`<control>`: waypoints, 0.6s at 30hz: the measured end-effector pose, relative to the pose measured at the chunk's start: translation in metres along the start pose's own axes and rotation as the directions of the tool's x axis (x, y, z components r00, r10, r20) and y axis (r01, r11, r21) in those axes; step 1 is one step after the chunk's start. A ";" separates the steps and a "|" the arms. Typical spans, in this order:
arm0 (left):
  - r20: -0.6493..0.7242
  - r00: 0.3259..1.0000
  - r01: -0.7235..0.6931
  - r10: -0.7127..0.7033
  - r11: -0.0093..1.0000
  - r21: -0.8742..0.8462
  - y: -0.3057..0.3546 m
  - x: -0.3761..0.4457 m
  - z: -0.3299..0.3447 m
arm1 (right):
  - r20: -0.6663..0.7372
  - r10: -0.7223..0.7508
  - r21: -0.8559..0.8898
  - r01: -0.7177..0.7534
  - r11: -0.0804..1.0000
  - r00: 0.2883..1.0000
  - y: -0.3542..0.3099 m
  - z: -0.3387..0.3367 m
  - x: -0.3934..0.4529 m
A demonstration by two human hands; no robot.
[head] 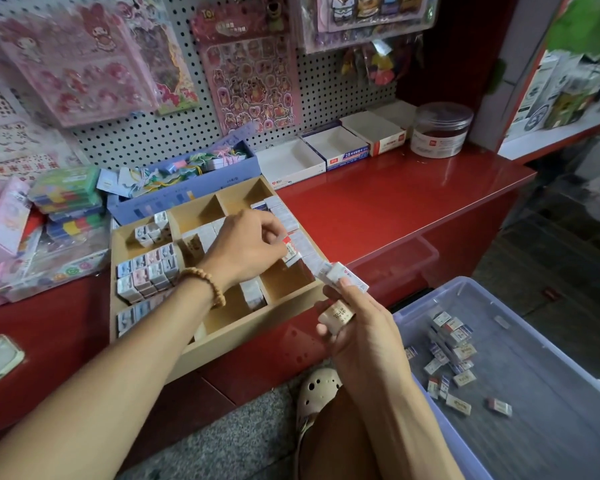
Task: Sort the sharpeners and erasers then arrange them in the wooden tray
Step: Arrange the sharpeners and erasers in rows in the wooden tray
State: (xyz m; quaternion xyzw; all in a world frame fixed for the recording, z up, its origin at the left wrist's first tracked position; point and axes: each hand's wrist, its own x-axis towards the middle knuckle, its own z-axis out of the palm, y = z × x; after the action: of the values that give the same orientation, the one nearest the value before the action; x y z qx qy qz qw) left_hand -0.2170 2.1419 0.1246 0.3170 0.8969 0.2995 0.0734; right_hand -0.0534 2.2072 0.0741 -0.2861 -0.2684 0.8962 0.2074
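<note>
- Left hand (pixel 248 244) pinches a red-and-white eraser (pixel 289 250) over the wooden tray (pixel 219 336) on the red surface (pixel 388 199).
- Right hand (pixel 364 327) grips several erasers (pixel 340 277) beside the tray's near corner.
- Loose erasers (pixel 451 341) lie in the plastic bin (pixel 551 410).

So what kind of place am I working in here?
Most likely a stationery shop display counter. Packaged sticker sheets hang on a pegboard behind a red counter, and opened retail cartons line the back, beside the wooden tray being stocked.
</note>
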 end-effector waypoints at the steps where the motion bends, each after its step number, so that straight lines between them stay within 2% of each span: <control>1: -0.001 1.000 -0.009 0.009 0.999 0.044 0.001 0.003 0.001 | 0.002 0.007 -0.011 -0.007 1.000 1.000 -0.001 0.000 0.000; 6: 0.048 0.998 -0.055 0.048 0.985 0.164 -0.002 0.012 0.000 | 0.015 -0.008 -0.027 0.008 1.000 1.000 -0.003 -0.001 0.002; 18: 0.006 0.997 -0.075 0.074 0.988 0.133 -0.012 0.009 0.024 | 0.065 -0.050 -0.079 0.056 0.995 0.997 0.000 -0.003 0.002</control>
State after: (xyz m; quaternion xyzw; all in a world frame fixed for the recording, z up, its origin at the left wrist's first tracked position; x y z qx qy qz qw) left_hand -0.2221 2.1520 0.0985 0.3546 0.9024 0.2414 0.0412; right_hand -0.0531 2.2096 0.0707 -0.2585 -0.3182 0.8874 0.2108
